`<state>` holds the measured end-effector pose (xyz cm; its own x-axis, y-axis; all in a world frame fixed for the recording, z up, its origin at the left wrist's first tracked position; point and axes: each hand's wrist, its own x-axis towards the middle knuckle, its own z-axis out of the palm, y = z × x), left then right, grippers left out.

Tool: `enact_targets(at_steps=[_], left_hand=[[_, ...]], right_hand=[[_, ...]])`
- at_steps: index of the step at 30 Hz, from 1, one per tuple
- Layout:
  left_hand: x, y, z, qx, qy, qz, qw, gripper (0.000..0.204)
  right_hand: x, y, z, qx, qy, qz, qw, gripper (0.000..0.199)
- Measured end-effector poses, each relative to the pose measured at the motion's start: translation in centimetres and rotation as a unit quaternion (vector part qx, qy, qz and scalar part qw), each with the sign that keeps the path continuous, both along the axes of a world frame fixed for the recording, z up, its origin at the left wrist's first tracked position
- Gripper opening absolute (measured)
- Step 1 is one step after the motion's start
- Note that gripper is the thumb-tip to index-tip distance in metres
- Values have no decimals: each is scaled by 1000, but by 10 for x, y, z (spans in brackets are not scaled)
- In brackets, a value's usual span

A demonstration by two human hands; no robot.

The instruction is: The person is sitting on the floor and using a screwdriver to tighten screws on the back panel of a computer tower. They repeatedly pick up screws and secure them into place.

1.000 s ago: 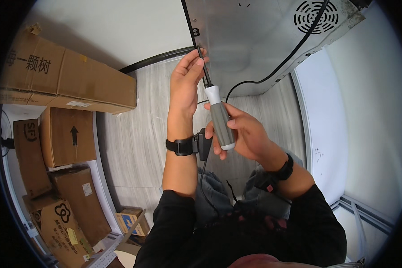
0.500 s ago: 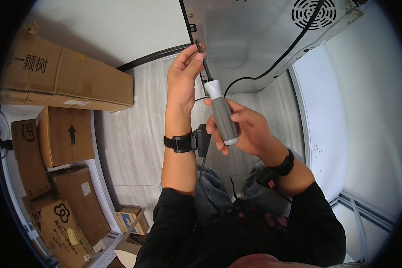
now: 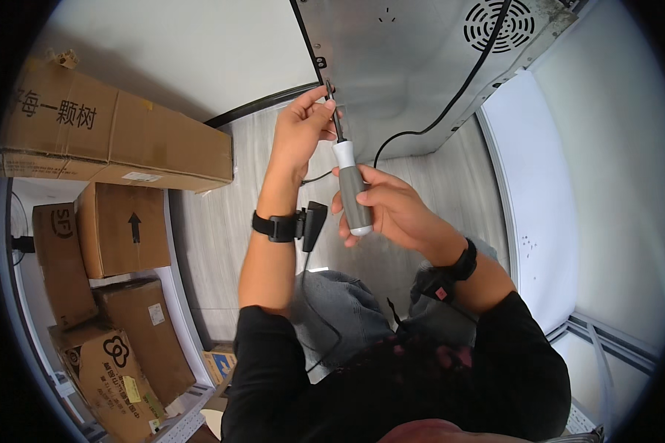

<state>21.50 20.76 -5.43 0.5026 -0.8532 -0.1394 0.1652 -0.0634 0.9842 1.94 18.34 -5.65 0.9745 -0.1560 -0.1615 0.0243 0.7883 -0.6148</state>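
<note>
A screwdriver [image 3: 356, 193] with a grey and white handle and a dark shaft points away from me. My right hand [image 3: 395, 210] is closed around its handle. With thumb and fingertips, my left hand [image 3: 301, 127] pinches the shaft near its tip. That tip sits by the left edge of a metal appliance panel [image 3: 414, 92], just below a dark fitting on the edge. Whether a screw is under the tip is too small to tell. Each wrist carries a black strap with a small device.
A black cable [image 3: 462, 96] runs down the panel past a round vent [image 3: 499, 26]. Cardboard boxes [image 3: 129, 229] are stacked along the left side, a long carton [image 3: 170, 151] uppermost. A white panel [image 3: 532, 199] stands at right. Pale wood-look floor [image 3: 222, 244] lies beneath.
The screwdriver has turned more upright, its handle shifting left with my right hand. My left forearm has moved left. The view has shifted slightly; both hands keep their hold.
</note>
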Motion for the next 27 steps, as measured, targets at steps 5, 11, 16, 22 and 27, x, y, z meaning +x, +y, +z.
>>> enact_targets(at_steps=[5,11,16,22,27], left_hand=[[-1,3,18,59,-49,-44,996,41],[3,-3,29,86,-48,-91,991,46],[13,-3,29,76,-14,-121,990,42],[6,-3,39,134,-67,-114,982,36],[4,-4,43,179,-122,-119,969,27]], right_hand=[[3,8,7,-155,104,-67,980,48],[5,5,17,-200,115,-34,972,50],[4,-1,20,1,49,-22,999,50],[5,-5,7,-118,51,-25,991,45],[10,-3,8,-181,90,-13,979,43]])
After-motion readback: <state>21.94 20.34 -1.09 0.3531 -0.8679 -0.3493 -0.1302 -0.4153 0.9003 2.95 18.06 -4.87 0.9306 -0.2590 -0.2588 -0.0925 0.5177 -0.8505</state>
